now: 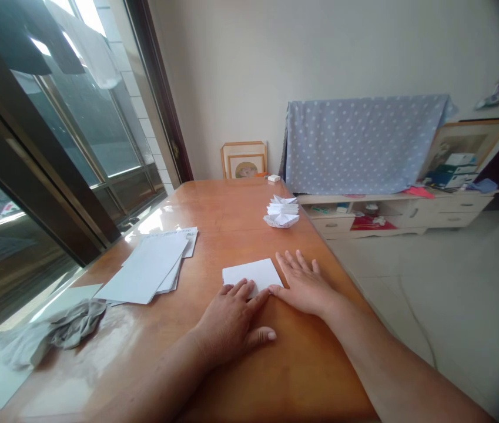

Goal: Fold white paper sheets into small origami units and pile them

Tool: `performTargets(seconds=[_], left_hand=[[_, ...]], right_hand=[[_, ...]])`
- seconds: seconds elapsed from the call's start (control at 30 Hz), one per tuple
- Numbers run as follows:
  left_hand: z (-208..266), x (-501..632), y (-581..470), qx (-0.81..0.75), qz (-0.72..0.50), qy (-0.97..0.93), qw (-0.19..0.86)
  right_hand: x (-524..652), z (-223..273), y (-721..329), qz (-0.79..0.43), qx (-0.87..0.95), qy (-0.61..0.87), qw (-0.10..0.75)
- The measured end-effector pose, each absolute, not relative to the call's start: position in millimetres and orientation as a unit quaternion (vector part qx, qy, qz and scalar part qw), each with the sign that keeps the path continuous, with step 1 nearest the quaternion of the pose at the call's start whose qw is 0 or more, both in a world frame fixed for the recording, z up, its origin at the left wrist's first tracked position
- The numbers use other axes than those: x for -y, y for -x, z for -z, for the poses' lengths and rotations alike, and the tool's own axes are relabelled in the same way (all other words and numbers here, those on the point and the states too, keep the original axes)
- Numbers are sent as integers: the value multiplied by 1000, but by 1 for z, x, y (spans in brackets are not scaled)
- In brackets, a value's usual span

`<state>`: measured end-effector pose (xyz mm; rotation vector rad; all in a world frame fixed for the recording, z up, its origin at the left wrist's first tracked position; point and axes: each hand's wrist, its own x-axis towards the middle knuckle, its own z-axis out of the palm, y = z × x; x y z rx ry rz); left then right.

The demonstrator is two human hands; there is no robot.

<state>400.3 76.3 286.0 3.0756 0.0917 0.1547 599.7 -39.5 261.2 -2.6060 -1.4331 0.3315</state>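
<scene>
A small folded sheet of white paper lies flat on the brown wooden table. My left hand rests on its near edge, fingertips on the paper, thumb stretched out to the right over the wood. At the paper's right side lies my right hand, palm down with fingers spread, its thumb tip touching the near right corner. Neither hand grips anything. Farther back near the table's right edge stands a stack of folded white paper pieces with pointed tips.
Loose white sheets are piled on the left of the table, with a crumpled grey cloth nearer me. A small white box sits at the far edge. Beyond the right edge is a low white cabinet under a dotted blue cloth.
</scene>
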Motion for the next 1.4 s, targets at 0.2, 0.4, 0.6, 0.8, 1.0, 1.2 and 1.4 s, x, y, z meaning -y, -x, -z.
performTargets(seconds=[0.2, 0.4, 0.6, 0.8, 1.0, 1.2, 1.4], left_hand=[[-282, -74, -400, -35, -50, -998, 14], [-289, -81, -389, -20, -28, -999, 15], [-300, -84, -365, -36, -22, -999, 9], [-300, -88, -349, -60, -28, -998, 17], [-300, -93, -337, -70, -50, -996, 13], [-303, -94, -333, -78, -68, -995, 0], [-302, -88, -351, -160, -77, -984, -7]], right_hand=[[38, -264, -603, -132, 474, 867, 79], [38, -265, -603, -146, 463, 871, 69], [38, -260, -607, -136, 463, 873, 66], [38, -253, -610, -125, 466, 873, 67], [38, -253, -610, -125, 465, 875, 59], [38, -256, -608, -126, 463, 875, 58], [37, -256, -607, -126, 468, 872, 66]])
